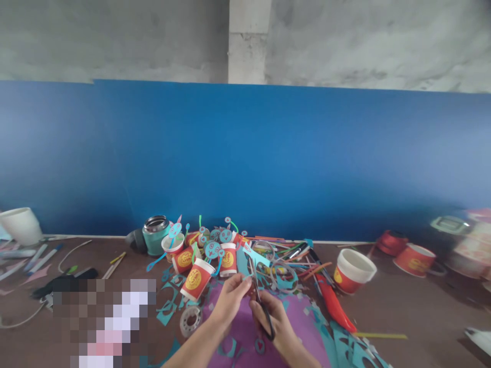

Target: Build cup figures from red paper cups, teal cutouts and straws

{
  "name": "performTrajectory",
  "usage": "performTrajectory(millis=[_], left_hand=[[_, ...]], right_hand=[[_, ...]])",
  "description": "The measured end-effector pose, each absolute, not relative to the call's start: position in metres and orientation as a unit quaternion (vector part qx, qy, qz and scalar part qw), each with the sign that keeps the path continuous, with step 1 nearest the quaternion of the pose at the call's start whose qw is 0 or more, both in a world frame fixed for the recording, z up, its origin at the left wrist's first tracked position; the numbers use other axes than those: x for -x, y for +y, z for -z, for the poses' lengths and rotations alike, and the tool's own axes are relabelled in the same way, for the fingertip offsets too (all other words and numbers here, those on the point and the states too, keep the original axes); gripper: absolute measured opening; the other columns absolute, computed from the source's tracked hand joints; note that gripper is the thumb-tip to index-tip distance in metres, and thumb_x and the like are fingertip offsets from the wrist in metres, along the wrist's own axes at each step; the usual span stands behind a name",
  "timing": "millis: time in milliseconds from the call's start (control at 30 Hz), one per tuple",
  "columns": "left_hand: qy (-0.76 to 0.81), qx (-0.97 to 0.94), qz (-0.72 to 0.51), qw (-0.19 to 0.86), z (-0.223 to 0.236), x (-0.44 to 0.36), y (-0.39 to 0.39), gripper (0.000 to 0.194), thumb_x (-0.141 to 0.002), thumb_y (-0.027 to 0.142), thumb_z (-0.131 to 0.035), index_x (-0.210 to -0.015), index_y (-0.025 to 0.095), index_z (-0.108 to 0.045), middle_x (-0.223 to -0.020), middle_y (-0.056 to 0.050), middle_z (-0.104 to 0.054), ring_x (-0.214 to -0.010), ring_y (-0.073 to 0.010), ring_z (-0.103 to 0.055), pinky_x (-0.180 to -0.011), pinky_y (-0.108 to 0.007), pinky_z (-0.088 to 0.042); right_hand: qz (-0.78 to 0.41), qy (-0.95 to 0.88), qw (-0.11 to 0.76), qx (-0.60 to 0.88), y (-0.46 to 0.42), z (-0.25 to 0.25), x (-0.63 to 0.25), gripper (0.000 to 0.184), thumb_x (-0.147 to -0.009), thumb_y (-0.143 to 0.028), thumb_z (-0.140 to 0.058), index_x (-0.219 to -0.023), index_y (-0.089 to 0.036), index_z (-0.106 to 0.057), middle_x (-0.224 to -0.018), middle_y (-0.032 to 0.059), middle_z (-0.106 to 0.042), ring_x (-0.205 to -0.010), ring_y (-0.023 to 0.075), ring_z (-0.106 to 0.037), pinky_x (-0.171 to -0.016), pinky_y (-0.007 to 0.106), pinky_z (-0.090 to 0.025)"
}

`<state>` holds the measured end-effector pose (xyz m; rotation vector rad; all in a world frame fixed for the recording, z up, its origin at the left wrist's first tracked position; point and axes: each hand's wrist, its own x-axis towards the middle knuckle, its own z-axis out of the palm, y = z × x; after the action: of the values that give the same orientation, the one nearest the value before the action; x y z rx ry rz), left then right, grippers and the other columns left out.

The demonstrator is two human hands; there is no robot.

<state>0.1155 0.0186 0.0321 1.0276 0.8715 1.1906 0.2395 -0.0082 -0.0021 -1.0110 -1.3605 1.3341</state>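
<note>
My right hand grips a pair of black-handled scissors, their blades pointing up and away from me. Close beside the blades, my left hand pinches a small piece of light blue paper, largely covered by the fingers. Both hands are above a purple sheet. On that sheet lies a small round blue cutout with a heart drawn on it. Just beyond the hands, red-and-white paper cups are grouped, some with blue paper faces and straws attached.
A roll of clear tape lies left of the sheet. Blue paper scraps are scattered around. Pens and straws pile up behind, near a red pouch. A stack of cups stands right, a teal thermos left. A blue partition borders the back.
</note>
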Motion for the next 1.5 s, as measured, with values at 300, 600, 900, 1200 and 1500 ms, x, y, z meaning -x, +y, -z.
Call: performTrajectory(millis=[300, 600, 900, 1200, 1500], left_hand=[[0.404, -0.478, -0.526, 0.575, -0.03, -0.11, 0.027, 0.049, -0.057, 0.063, -0.07, -0.053, 0.017, -0.054, -0.053, 0.002, -0.054, -0.057, -0.0127, -0.048, -0.062, -0.026, -0.037], [0.438, -0.494, -0.559, 0.501, -0.035, -0.105, 0.028, 0.049, -0.063, 0.063, -0.065, -0.054, 0.017, -0.054, -0.052, 0.002, -0.051, -0.057, -0.0126, -0.046, -0.059, -0.025, -0.035], [0.427, -0.517, -0.575, 0.469, -0.033, -0.104, 0.029, 0.048, -0.069, 0.063, -0.061, -0.057, 0.018, -0.053, -0.055, 0.002, -0.05, -0.057, -0.0129, -0.045, -0.058, -0.025, -0.035], [0.41, -0.538, -0.571, 0.465, -0.027, -0.099, 0.032, 0.043, -0.073, 0.058, -0.061, -0.061, 0.017, -0.055, -0.059, 0.001, -0.053, -0.061, -0.0138, -0.048, -0.061, -0.025, -0.038], [0.386, -0.535, -0.565, 0.495, -0.027, -0.099, 0.034, 0.045, -0.071, 0.06, -0.061, -0.062, 0.017, -0.055, -0.059, 0.001, -0.054, -0.061, -0.014, -0.051, -0.062, -0.025, -0.041]], right_hand=[[-0.53, -0.571, 0.469, 0.416, -0.009, -0.002, -0.241, 0.044, -0.072, -0.059, -0.065, -0.066, -0.019, -0.046, -0.046, -0.0088, -0.037, -0.035, 0.0047, -0.035, -0.034, 0.016, -0.028], [-0.542, -0.576, 0.448, 0.417, -0.007, 0.001, -0.241, 0.045, -0.071, -0.061, -0.065, -0.068, -0.019, -0.048, -0.043, -0.0087, -0.038, -0.034, 0.0049, -0.033, -0.033, 0.016, -0.026], [-0.582, -0.553, 0.413, 0.429, -0.009, 0.002, -0.241, 0.047, -0.064, -0.062, -0.069, -0.072, -0.02, -0.049, -0.044, -0.0093, -0.039, -0.029, 0.006, -0.037, -0.029, 0.017, -0.032], [-0.587, -0.554, 0.406, 0.429, -0.009, 0.004, -0.241, 0.048, -0.065, -0.063, -0.067, -0.074, -0.019, -0.052, -0.039, -0.0093, -0.042, -0.028, 0.0067, -0.04, -0.029, 0.015, -0.032], [-0.609, -0.543, 0.409, 0.409, -0.01, 0.004, -0.24, 0.049, -0.067, -0.064, -0.064, -0.076, -0.019, -0.051, -0.036, -0.0093, -0.044, -0.027, 0.0067, -0.041, -0.028, 0.014, -0.031]])
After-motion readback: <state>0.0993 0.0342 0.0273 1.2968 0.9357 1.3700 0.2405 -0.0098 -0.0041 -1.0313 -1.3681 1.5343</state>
